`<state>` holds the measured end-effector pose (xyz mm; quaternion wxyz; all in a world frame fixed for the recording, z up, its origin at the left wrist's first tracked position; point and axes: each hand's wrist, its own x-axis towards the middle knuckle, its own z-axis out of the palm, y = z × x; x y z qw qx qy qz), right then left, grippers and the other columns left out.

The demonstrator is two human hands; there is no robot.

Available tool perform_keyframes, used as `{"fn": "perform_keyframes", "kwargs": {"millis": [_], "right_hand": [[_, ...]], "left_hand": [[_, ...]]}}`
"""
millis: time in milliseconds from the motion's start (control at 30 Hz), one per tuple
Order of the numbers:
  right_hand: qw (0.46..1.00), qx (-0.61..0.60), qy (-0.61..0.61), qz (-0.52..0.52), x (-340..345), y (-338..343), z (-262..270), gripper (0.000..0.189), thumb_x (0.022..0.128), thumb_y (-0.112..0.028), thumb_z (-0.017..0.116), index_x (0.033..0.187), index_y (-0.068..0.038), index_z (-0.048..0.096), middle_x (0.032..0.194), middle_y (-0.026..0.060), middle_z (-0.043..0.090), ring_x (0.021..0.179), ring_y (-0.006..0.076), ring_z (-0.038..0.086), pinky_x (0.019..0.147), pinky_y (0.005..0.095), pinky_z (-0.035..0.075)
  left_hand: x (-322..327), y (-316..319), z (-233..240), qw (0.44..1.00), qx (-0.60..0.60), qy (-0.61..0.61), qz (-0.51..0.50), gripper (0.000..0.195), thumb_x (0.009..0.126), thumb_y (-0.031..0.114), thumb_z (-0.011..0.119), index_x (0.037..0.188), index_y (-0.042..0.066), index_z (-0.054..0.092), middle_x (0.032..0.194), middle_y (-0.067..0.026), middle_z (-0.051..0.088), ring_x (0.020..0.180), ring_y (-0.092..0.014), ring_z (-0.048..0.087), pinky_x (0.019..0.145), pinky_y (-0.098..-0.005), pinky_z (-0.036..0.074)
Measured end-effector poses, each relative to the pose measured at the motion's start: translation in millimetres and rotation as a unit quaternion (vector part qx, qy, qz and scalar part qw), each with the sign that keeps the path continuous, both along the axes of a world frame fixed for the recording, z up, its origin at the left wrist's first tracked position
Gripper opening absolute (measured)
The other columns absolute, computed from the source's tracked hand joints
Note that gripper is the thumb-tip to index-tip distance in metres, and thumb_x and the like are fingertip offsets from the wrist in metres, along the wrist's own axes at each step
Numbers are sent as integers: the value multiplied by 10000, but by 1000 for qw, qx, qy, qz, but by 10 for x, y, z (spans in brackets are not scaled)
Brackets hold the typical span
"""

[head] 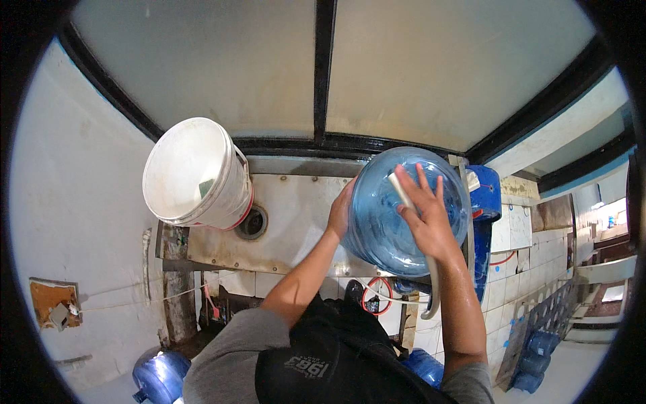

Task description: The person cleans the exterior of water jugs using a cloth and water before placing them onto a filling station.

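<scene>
A large blue plastic water jug [373,237] stands at the right end of a metal counter [292,202], its base facing up towards me. My left hand [343,209] rests against the jug's left side, steadying it. My right hand [426,214] is over the jug's base, with a pale hose [398,189] held between thumb and fingers. The hose runs under the wrist and hangs down beyond the counter's near edge. Where the jug's neck rests is hidden. At the counter's left end a white plastic bucket [186,171] leans with its opening towards me; a small green pad [206,188] is inside.
A round drain hole [252,222] lies beside the bucket. Frosted window panes in black frames [323,76] rise behind the counter. A blue plastic container [484,197] is at the right. More blue jugs [159,373] are on the floor at both sides.
</scene>
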<state>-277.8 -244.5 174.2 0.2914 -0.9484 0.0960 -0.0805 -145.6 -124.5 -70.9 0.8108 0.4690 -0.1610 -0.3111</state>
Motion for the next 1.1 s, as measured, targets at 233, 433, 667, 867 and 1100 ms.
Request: {"fn": "perform_keyframes", "kwargs": {"millis": [233, 433, 667, 867, 1100], "right_hand": [[999, -7, 16, 43, -78, -19, 53, 704, 888, -147, 652, 1569, -211, 484, 1618, 30, 465, 1590, 344, 218, 1281, 581, 15], [999, -18, -2, 38, -24, 11, -24, 678, 896, -184, 659, 1556, -215, 503, 1602, 20, 488, 1583, 333, 244, 1283, 570, 27], [1000, -3, -11, 1, -25, 34, -31, 667, 906, -188, 647, 1557, -212, 502, 1593, 20, 499, 1584, 325, 246, 1285, 559, 23], [999, -8, -8, 31, -54, 47, 22, 663, 906, -192, 649, 1554, -215, 507, 1593, 28, 496, 1587, 320, 238, 1285, 557, 21], [1000, 12, -9, 4, -32, 23, -30, 651, 906, -190, 658, 1542, -215, 524, 1595, 24, 496, 1585, 310, 248, 1284, 556, 23]], "left_hand": [[31, 19, 1080, 977, -188, 68, -75, 723, 1086, 567, 405, 1534, 2, 466, 1537, -142, 523, 1385, -241, 527, 1195, -387, 368], [577, -90, 1785, 960, 48, -240, -135, 571, 1081, 434, 489, 1417, -12, 608, 1440, -148, 623, 1348, -228, 558, 1161, -374, 388], [-242, 222, 1221, 976, -78, -187, 75, 644, 1070, 435, 525, 1547, 8, 455, 1615, -148, 434, 1490, -236, 393, 1245, -412, 262], [-50, 208, 708, 971, -151, 151, -105, 719, 1057, 542, 516, 1540, 12, 464, 1575, -143, 469, 1480, -238, 407, 1248, -407, 259], [116, 119, 1545, 997, 7, -66, -27, 638, 1045, 395, 575, 1541, 10, 461, 1553, -154, 498, 1439, -240, 466, 1238, -382, 284]]}}
